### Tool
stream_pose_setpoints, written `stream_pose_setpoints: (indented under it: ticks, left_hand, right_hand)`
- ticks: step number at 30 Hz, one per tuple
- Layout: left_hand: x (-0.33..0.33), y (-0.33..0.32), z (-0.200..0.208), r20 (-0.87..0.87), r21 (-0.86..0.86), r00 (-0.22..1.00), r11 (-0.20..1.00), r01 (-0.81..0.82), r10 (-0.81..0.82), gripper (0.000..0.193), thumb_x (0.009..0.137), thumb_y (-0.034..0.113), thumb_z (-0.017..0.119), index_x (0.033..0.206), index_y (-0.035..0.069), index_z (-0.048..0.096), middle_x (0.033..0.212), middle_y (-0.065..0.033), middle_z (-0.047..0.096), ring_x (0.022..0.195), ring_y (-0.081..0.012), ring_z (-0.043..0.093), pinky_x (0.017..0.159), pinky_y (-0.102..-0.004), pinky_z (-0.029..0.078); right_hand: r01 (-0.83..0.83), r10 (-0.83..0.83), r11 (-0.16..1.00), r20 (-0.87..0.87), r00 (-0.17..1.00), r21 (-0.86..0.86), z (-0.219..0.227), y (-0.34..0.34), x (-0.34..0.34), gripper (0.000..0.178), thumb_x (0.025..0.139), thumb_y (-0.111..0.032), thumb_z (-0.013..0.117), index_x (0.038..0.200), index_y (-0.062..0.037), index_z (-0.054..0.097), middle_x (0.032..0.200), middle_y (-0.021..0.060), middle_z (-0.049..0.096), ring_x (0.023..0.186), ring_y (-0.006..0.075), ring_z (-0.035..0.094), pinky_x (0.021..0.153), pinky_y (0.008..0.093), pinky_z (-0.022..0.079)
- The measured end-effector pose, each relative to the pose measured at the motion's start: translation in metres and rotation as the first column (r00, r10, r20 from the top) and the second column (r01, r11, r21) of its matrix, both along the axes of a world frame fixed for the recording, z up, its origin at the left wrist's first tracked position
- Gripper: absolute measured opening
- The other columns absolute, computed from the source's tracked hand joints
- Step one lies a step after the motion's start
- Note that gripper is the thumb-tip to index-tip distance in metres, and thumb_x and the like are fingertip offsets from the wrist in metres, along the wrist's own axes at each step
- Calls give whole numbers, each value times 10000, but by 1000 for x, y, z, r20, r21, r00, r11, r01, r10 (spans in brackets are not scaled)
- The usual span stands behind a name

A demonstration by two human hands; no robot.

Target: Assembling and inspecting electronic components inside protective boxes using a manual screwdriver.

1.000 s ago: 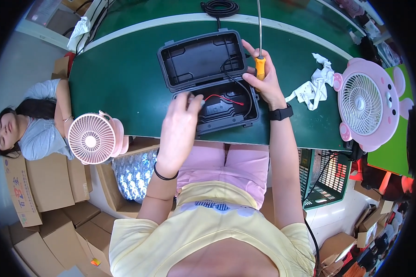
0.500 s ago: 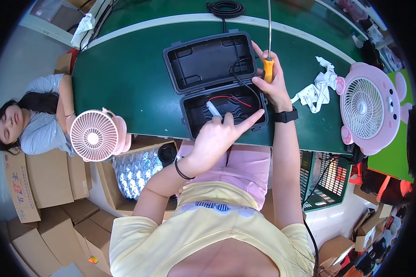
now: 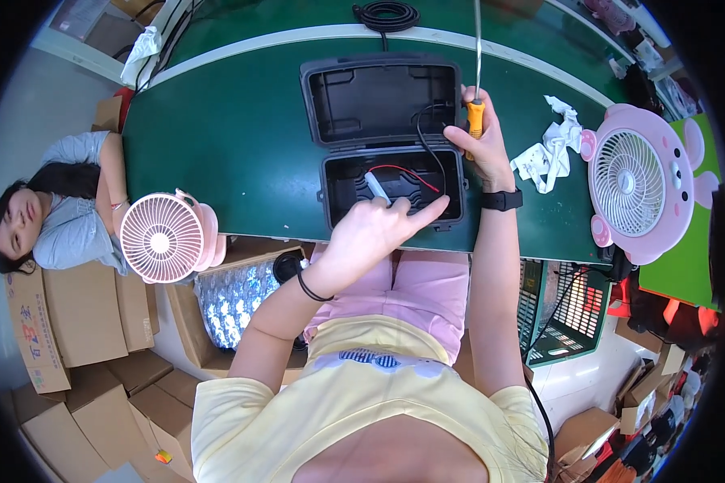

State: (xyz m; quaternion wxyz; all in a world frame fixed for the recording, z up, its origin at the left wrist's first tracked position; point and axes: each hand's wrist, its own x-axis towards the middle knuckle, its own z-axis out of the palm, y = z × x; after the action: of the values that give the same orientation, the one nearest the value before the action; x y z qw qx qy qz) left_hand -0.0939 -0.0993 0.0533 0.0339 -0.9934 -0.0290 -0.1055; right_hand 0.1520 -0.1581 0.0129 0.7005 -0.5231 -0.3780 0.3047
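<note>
1. Case (image 3: 383,137) of black hard plastic lies open on the green table (image 3: 234,137), near its front edge and right in front of the person; the hinged lid is thrown back flat toward the far side and the tray sits nearest the body. It looks rigid and fairly light, with ribbed walls that should give a firm hold at the outer rim or the hinge band.
2. Wires, one red (image 3: 407,173) and one black (image 3: 427,149), loop inside the tray and up over the hinge. They look thin and limp, likely easy to snag or pull loose, so any grip on the case is better kept clear of them.
3. Small white stick-shaped piece (image 3: 376,187) is pinched in the left hand (image 3: 379,229), which hovers over the tray's front wall with forefinger stretched out. It seems light and slim, best held near its middle.
4. Right hand (image 3: 483,145) is closed around the orange handle of a screwdriver (image 3: 476,121), shaft pointing up, at the case's right edge. The two hands are apart.
5. Farther out: crumpled white cloth (image 3: 552,149), a pink animal-shaped fan (image 3: 632,185) to the right, a round pink fan (image 3: 161,237) to the left beside a seated person (image 3: 64,209), and a black coiled cable (image 3: 387,14) at the far edge.
</note>
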Motion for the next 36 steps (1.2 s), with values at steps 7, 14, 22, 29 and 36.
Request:
stream_pose_setpoints:
  ticks: [7,14,22,29,36]
  left_hand:
    - [-8,27,7,-37,-174,996,982,78,-86,625,807,39,598,1384,276,549,750,-33,637,642,-197,680,551,-310,546]
    - [2,28,2,105,-215,994,975,62,-40,501,763,67,666,1236,227,634,826,-48,668,718,-251,688,600,-354,563]
    - [-2,18,14,58,-348,994,935,-64,89,516,770,147,765,1265,167,619,1161,-126,628,1034,-306,653,804,-403,575]
    - [-27,27,26,361,-355,909,932,-75,211,497,765,213,805,1227,112,650,1209,-100,630,1101,-315,624,885,-416,536]
    - [-41,39,3,429,-231,874,963,-139,229,441,761,227,813,1152,83,667,1069,-78,647,1127,-308,595,919,-425,500]
  right_hand:
    - [26,-46,992,161,986,126,24,-24,-7,649,631,-212,946,1052,-188,453,1566,96,422,1099,90,582,768,178,479]
    - [-18,61,960,-146,987,279,51,-36,-46,651,737,-207,905,1201,-108,459,1321,165,605,1178,185,582,681,223,555]
    - [239,-248,957,36,968,162,65,-26,-59,474,853,-105,781,1224,-109,486,1338,133,615,1026,113,615,788,225,525]
    - [327,-329,943,17,944,66,62,-29,-56,374,902,-129,728,1209,-118,515,1326,95,629,836,28,594,555,141,464]
    - [360,-360,933,33,933,-12,69,-24,-55,364,919,-169,726,1217,-111,525,1301,69,650,795,22,570,549,144,456]
